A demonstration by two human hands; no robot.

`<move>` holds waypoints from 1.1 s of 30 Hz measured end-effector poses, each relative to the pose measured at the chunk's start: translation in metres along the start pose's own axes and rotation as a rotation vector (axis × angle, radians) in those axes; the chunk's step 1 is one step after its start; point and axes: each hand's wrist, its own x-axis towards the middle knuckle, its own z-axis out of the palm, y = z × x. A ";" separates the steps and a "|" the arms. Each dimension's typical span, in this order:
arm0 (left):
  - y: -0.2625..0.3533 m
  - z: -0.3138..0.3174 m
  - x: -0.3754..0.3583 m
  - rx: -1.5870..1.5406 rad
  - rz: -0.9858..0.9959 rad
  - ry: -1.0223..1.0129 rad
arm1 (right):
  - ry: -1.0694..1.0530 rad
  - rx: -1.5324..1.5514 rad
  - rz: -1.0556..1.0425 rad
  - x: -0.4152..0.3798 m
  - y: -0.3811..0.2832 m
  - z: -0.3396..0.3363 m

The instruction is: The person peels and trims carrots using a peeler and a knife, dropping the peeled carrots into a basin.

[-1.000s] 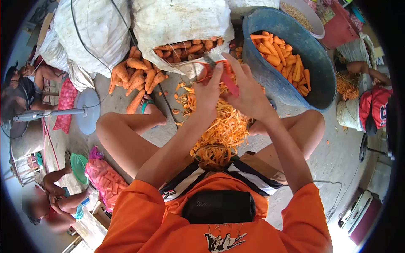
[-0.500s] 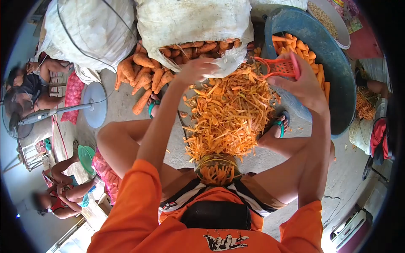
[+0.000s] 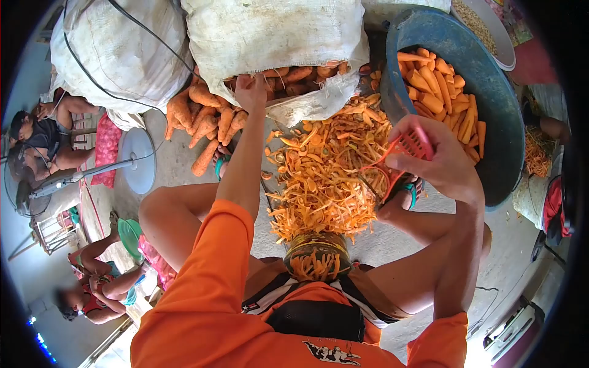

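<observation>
My left hand (image 3: 251,92) reaches into the mouth of a white woven sack (image 3: 276,37), at the unpeeled carrots (image 3: 300,75) inside. Its fingers are partly hidden there, and I cannot tell if they grip a carrot. In my right hand (image 3: 442,156) is a red-orange vegetable peeler (image 3: 412,146), its blade end pointing down and left over the peelings. A heap of orange carrot peelings (image 3: 325,178) lies on the floor between my feet. It reaches down to a round container (image 3: 316,245) between my legs, with more peelings on top.
A blue basin (image 3: 500,135) holding peeled carrots (image 3: 445,92) stands at the right. Loose unpeeled carrots (image 3: 205,116) lie left of the peelings, beside another full sack (image 3: 123,55). A fan (image 3: 80,172) and two seated people are farther left.
My left hand has moved up and left into the sack's mouth. My right hand has come down with the peeler, away from the basin, and the peeler now tilts down and left.
</observation>
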 end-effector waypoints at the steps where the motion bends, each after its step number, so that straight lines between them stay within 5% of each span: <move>1: 0.009 -0.006 -0.006 -0.004 0.004 -0.001 | 0.004 -0.001 -0.004 -0.002 0.002 0.002; 7: 0.080 -0.077 -0.034 -0.345 0.276 -0.077 | 0.027 -0.611 -0.134 -0.021 0.016 0.012; 9: 0.116 -0.126 -0.031 -0.635 0.241 -0.296 | -0.014 -0.624 -0.144 -0.030 0.015 0.014; 11: 0.176 -0.167 -0.069 -0.540 0.085 -0.235 | -0.068 -0.632 -0.164 -0.037 0.017 0.022; 13: 0.187 -0.185 -0.094 -0.974 -0.500 -0.576 | 0.065 -0.745 -0.368 -0.044 0.025 0.032; 17: 0.188 -0.208 -0.135 -0.909 -0.628 -0.749 | 0.041 -0.730 -0.336 -0.047 0.041 0.039; 19: 0.191 -0.217 -0.148 -0.675 -0.502 -0.973 | 0.009 -0.686 -0.286 -0.046 0.037 0.046; 25: 0.201 -0.217 -0.180 -0.530 -0.156 -1.139 | 0.254 -0.528 -0.464 -0.041 0.033 0.067; 27: 0.196 -0.212 -0.182 -0.267 0.171 -1.100 | 0.349 -0.653 -0.628 -0.036 0.037 0.073; 33: 0.208 -0.205 -0.201 -0.363 0.250 -0.952 | 0.304 -0.707 -0.610 -0.031 0.039 0.080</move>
